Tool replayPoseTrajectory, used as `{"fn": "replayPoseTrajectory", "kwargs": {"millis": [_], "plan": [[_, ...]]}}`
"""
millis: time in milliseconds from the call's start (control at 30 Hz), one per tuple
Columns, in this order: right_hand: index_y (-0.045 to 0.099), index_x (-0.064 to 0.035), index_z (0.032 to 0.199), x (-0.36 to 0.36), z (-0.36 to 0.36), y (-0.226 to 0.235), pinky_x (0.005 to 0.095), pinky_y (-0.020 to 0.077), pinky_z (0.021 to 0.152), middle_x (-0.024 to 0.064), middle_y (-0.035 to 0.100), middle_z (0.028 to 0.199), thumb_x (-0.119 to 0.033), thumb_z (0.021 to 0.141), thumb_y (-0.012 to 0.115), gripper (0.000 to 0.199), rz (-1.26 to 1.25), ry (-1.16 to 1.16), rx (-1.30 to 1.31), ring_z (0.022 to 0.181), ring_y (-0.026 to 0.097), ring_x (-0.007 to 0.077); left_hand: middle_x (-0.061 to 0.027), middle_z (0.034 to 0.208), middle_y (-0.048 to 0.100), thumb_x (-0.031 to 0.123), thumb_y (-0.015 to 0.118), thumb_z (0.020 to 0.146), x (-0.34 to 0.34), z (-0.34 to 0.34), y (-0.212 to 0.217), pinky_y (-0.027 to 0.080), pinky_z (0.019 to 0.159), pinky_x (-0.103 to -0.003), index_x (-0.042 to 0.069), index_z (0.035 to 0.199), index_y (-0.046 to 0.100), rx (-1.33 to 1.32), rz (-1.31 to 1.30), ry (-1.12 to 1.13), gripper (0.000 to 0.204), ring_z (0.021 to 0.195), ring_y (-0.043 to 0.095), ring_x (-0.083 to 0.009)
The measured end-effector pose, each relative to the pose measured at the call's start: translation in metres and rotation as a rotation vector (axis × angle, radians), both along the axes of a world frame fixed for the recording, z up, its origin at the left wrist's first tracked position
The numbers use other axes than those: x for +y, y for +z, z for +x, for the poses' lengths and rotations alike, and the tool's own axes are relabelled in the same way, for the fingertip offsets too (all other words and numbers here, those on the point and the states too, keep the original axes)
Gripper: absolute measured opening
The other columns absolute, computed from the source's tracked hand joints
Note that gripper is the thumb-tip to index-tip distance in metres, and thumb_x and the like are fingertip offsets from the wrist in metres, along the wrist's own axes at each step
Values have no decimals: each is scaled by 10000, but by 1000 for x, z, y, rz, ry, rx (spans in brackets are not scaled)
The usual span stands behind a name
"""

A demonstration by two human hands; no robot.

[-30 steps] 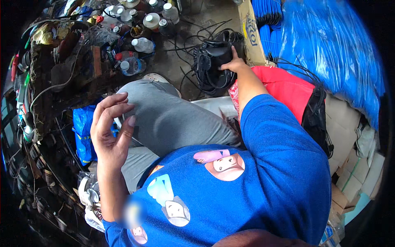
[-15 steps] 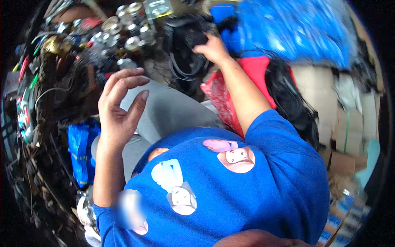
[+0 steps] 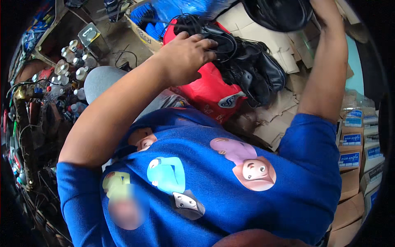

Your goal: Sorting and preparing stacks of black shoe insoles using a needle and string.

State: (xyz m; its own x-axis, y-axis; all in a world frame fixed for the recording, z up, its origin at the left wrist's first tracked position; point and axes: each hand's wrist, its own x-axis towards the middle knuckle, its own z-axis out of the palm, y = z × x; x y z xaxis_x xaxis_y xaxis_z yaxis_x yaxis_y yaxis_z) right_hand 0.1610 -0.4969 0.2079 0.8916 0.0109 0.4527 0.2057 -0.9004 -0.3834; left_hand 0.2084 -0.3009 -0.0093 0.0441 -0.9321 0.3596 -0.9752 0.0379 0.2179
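Observation:
My left hand point(image 3: 185, 57) reaches across over a red bag point(image 3: 210, 88), its fingers loosely bent and apart. Its fingertips overlap black cords and a heap of black leather shoes point(image 3: 255, 72) lying on the red bag; whether they touch is unclear. At the upper right, my right hand point(image 3: 327, 12) is partly cut off by the picture's edge. Beside it, a rounded, shiny black item point(image 3: 282, 14), perhaps a shoe, appears raised over cardboard and gripped by that hand, though the fingers hardly show.
Flattened cardboard point(image 3: 259, 43) lies beyond the shoes. Blue plastic wrapping point(image 3: 189, 8) and a carton with blue items point(image 3: 144, 37) stand at the back. Several small bottles point(image 3: 74, 61) and a clear square container point(image 3: 88, 35) are on the left. Stacked boxes point(image 3: 352, 158) line the right.
My right hand has swung right, and a black item is now beside it. My left hand has crossed to the right over the red bag. The view has shifted right.

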Motion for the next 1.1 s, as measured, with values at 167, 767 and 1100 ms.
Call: {"fn": "replayPoseTrajectory", "kwargs": {"millis": [167,767,1100], "plan": [[505,35,1160,-81,-34,-108,359,442,849,180,580,1068,-265,572,710,691,-155,-261,634,960,570,264,-75,1165,550,220,675,682,-39,-3,-41,371,924,-399,160,1113,582,-229,144,72,445,1146,473,-251],[364,-208,1358,-91,-15,-206,526,269,1009,100,328,1395,-283,534,758,917,-573,-320,1231,1274,334,310,-106,932,579,108,662,678,66,25,-17,451,803,-384,84,864,639,216,53,210,189,918,571,-280],[521,-30,1213,23,57,-111,308,394,919,80,569,1150,-200,708,715,568,-61,185,411,1043,545,200,-97,1048,589,55,644,756,228,32,-3,462,801,-338,56,994,625,440,-5,905,238,954,583,-255]]}}
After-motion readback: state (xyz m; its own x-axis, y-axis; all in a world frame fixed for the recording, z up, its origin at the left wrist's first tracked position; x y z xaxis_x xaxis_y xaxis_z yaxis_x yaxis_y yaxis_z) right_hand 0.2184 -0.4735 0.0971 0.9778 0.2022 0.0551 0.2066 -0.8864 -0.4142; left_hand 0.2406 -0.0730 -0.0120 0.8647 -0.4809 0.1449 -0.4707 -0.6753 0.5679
